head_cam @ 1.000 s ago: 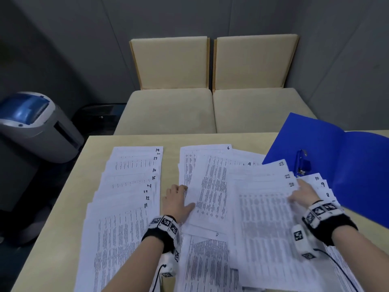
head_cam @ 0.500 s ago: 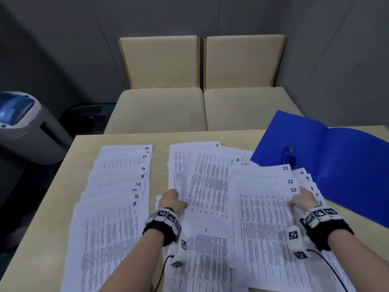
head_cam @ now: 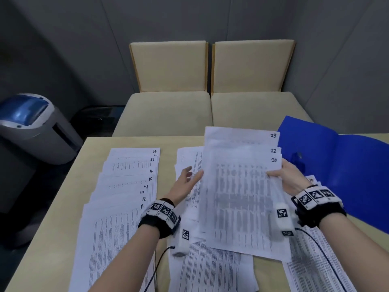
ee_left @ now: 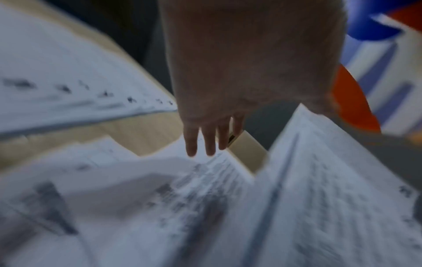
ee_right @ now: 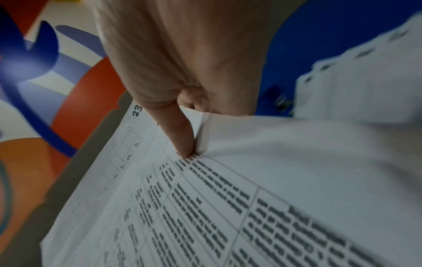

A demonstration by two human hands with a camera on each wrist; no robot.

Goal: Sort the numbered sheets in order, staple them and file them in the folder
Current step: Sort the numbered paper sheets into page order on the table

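My right hand (head_cam: pixel 283 175) pinches the right edge of a small stack of sheets numbered 20, 22 and 23 (head_cam: pixel 242 186) and holds it lifted above the table. In the right wrist view the thumb (ee_right: pixel 180 133) presses on the top sheet (ee_right: pixel 205 207). My left hand (head_cam: pixel 187 178) hovers open beside the stack's left edge, fingers (ee_left: pixel 200 140) straight over the middle pile (head_cam: pixel 189 161). A fanned row of sheets 11 to 19 (head_cam: pixel 130 182) lies at left. The open blue folder (head_cam: pixel 347 169) lies at right with a blue stapler (head_cam: pixel 297 159) on it.
More sheets lie under my right wrist (head_cam: pixel 311 270) and near the front edge (head_cam: pixel 210 270). Two beige chairs (head_cam: pixel 210 110) stand behind the wooden table (head_cam: pixel 94 157). A grey and blue machine (head_cam: pixel 31 127) sits on the floor at left.
My right hand has lifted the 20, 22, 23 stack off the table and raised it. My left hand has come off the middle pile and moved up toward the stack.
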